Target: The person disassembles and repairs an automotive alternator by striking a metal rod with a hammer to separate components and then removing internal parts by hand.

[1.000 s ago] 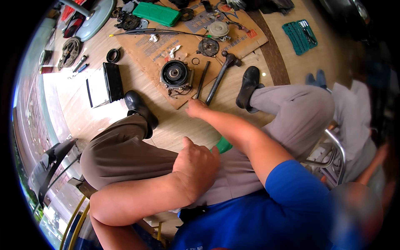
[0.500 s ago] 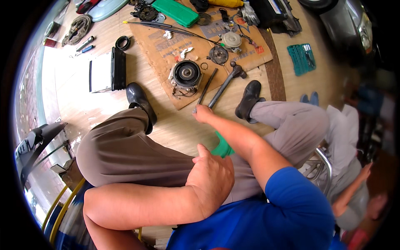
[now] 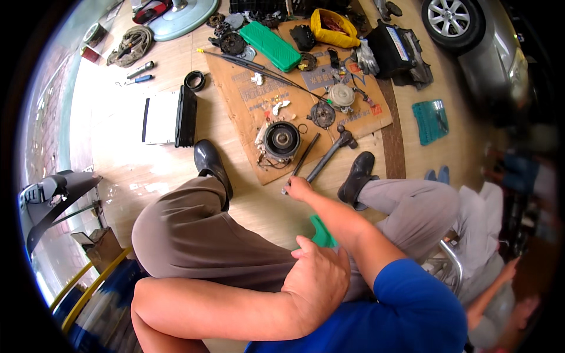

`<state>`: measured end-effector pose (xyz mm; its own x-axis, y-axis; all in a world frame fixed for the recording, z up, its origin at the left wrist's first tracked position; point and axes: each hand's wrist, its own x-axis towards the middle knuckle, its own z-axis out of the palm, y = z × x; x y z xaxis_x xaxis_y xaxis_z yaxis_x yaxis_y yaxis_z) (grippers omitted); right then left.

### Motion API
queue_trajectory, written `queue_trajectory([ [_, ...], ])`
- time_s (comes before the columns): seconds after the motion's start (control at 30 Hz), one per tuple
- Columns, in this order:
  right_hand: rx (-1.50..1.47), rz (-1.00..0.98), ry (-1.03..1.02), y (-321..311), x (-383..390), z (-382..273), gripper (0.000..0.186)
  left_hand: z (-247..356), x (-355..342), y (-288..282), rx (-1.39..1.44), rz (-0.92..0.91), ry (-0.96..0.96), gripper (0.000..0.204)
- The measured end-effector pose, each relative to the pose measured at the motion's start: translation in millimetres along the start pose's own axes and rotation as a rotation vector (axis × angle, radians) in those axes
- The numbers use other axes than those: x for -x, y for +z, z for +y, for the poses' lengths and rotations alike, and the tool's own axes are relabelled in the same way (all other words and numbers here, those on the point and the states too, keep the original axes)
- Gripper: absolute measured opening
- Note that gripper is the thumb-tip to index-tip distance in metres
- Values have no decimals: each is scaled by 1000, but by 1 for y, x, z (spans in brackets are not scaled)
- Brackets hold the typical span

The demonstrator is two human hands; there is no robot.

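Observation:
My right hand (image 3: pixel 299 189) is closed round the lower end of a hammer (image 3: pixel 326 162), which lies slanted with its dark head on the cardboard's edge. Beside its handle lies a thin dark rod (image 3: pixel 306 155). To the left, a round metal compressor with a black pulley (image 3: pixel 282 139) rests on the cardboard sheet (image 3: pixel 235 97). My left hand (image 3: pixel 318 275) is held low over my lap, back of the hand up, thumb side pointing forward; its other fingers curl out of sight. Behind my right forearm shows a green curved piece (image 3: pixel 321 230).
On the cardboard are a clutch plate (image 3: pixel 323 114), a round pale part (image 3: pixel 341 96), cables (image 3: pixel 259 67) and a green case (image 3: pixel 270 46). A car battery (image 3: pixel 393 52) stands beyond. A black-and-white box (image 3: pixel 185 117) is left, a teal tool case (image 3: pixel 431 122) right, near a car (image 3: pixel 494 59). Another person (image 3: pixel 494 282) sits at right.
The whole scene has shifted down and slightly right in the picture, as my head tilted up. My right hand stays on the hammer handle; the hammer and parts keep their places.

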<state>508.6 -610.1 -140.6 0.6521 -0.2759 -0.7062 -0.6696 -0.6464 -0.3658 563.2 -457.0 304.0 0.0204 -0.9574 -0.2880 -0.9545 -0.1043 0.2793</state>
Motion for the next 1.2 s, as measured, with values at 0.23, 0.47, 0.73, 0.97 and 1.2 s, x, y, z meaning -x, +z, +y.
queue_trajectory([
  [0.23, -16, 4, 7, -3, -5, 1, 31, -2, -5, -3, -77, 10, 50, 17],
  [0.47, -49, 3, 12, 2, -4, 7, 27, -3, -14, -4, -32, -31, 33, 24],
  [0.73, -54, 22, -4, 5, -3, 11, 27, 0, -23, -2, -37, -112, 28, 20],
  [0.97, -52, 24, -44, 7, 0, 16, 28, -1, -23, -4, -22, -91, 34, 20],
  [1.2, -34, 15, -30, 5, 2, 12, 28, -3, -18, -6, -15, -81, 27, 21],
])
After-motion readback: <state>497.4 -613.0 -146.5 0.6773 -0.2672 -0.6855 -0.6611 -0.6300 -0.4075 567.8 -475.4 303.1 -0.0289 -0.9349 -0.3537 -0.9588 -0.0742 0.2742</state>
